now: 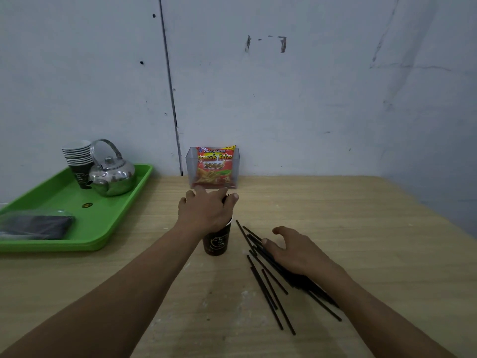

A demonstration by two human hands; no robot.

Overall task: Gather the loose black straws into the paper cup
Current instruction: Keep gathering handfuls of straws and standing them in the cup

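A dark paper cup (217, 242) stands upright on the wooden table near the middle. My left hand (206, 213) sits over its mouth and hides the rim. Its fingers curl around something black, and a bit of black straw (224, 200) shows between thumb and forefinger. To the right of the cup, several loose black straws (268, 288) lie fanned out on the table. My right hand (294, 251) rests palm down on that pile with fingers spread and relaxed, covering the straws' middle.
A green tray (108, 223) at the left holds a steel kettle (112, 174), a stack of paper cups (77, 156) and a plastic packet of dark items (36, 224). A clear box with a snack packet (215, 166) stands against the wall behind the cup.
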